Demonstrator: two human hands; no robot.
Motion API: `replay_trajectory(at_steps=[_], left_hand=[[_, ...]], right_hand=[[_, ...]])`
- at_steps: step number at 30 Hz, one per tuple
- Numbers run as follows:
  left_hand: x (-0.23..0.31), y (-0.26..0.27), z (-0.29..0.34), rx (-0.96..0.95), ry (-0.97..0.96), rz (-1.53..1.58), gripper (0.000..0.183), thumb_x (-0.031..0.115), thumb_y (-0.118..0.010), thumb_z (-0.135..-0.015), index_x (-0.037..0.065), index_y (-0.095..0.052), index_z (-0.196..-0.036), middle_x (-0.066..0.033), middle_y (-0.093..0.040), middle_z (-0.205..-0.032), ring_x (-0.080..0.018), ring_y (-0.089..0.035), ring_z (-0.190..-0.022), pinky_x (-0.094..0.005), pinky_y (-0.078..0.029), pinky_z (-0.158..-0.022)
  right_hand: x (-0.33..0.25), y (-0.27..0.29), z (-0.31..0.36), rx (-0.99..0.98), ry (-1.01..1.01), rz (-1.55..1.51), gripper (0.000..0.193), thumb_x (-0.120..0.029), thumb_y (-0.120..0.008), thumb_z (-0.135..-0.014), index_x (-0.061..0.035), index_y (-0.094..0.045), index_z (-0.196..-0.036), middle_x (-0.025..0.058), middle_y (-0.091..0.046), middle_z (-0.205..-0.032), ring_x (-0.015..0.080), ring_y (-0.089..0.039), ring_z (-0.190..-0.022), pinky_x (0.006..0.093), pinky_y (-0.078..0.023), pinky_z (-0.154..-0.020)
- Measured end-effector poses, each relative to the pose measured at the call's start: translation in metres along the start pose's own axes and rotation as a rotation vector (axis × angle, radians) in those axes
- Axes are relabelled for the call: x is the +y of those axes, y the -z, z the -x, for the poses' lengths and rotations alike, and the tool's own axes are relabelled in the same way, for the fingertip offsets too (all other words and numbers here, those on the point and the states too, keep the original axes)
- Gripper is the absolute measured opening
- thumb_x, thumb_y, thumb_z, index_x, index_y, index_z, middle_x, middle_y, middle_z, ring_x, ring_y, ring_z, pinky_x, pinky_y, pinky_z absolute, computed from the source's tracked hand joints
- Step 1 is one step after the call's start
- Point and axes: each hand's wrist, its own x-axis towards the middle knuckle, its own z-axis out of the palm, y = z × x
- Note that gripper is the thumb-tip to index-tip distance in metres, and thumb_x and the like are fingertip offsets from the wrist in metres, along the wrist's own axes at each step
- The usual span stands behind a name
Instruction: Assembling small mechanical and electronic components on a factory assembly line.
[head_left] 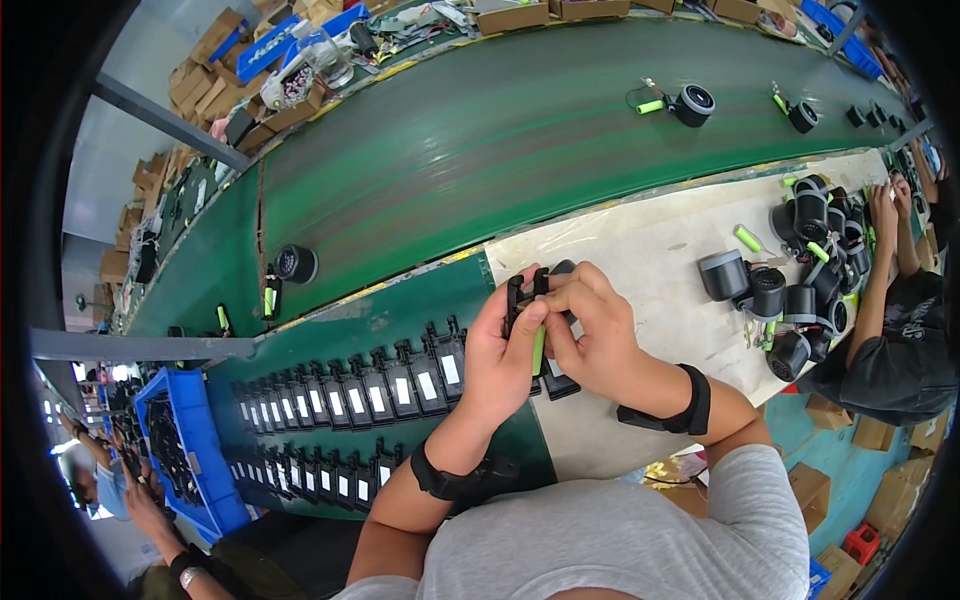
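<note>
Above the seam between the green mat and the pale worktop, my two hands meet. My left hand (490, 368) is closed round a small black plastic part (541, 280) with upright prongs. A bright green cylinder (539, 352), like a battery cell, shows below my left thumb. My right hand (608, 345) is closed, thumb and forefinger pinched at the part's near side; whatever lies in that pinch is hidden. Underneath, a black piece with a white label (557, 372) lies partly covered. To the left, black flat pieces with white labels (375, 392) stand in two rows.
Beyond the worktop runs a green conveyor belt (450, 140) carrying round black units (693, 105) with green cells. More black units (768, 292) are piled at the right beside a co-worker's arm (880, 260). A blue bin (205, 450) of black parts stands left, near another person's hand (150, 510).
</note>
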Motion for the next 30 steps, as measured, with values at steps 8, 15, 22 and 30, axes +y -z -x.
replay_trajectory(at_steps=[8,15,22,30], left_hand=[[0.001,-0.002,0.0,0.043,-0.125,-0.322,0.034,0.014,-0.045,-0.1,-0.002,-0.047,-0.13,-0.009,-0.062,-0.111,-0.012,-0.056,-0.101,-0.0275,-0.045,-0.09],[0.007,0.025,-0.03,0.047,-0.044,-0.392,0.029,0.021,-0.041,-0.101,-0.003,-0.049,-0.117,-0.0071,-0.061,-0.086,-0.0107,-0.058,-0.066,-0.0239,-0.049,-0.06],[0.017,0.12,-0.081,0.441,-0.043,-0.432,0.042,0.033,-0.047,-0.099,-0.003,-0.048,-0.12,-0.0109,-0.061,-0.093,-0.0212,-0.063,-0.082,-0.0312,-0.05,-0.075],[0.032,0.09,-0.068,0.495,-0.368,-0.975,0.058,0.027,-0.064,-0.09,-0.005,-0.043,-0.133,-0.0218,-0.045,-0.133,-0.0331,-0.045,-0.125,-0.039,-0.034,-0.105]], right_hand=[[0.004,-0.005,0.0,0.052,0.074,0.034,0.014,0.007,-0.062,-0.075,-0.0006,-0.061,-0.087,0.0138,-0.054,-0.082,0.0287,-0.058,-0.064,0.0339,-0.048,-0.053],[0.031,0.009,-0.029,-0.226,-0.054,-0.038,0.02,-0.002,-0.071,-0.074,-0.0037,-0.068,-0.093,0.0119,-0.066,-0.097,0.0276,-0.065,-0.087,0.0341,-0.054,-0.075],[0.153,0.06,-0.146,0.201,-0.177,0.826,0.035,-0.011,-0.068,-0.074,-0.0079,-0.063,-0.109,0.0166,-0.057,-0.122,0.0342,-0.046,-0.123,0.0567,-0.033,-0.102],[0.228,0.093,-0.172,-0.267,-0.456,1.171,0.024,-0.012,-0.051,-0.089,-0.0081,-0.054,-0.112,0.0128,-0.065,-0.105,0.0287,-0.058,-0.11,0.0674,-0.012,-0.107]])
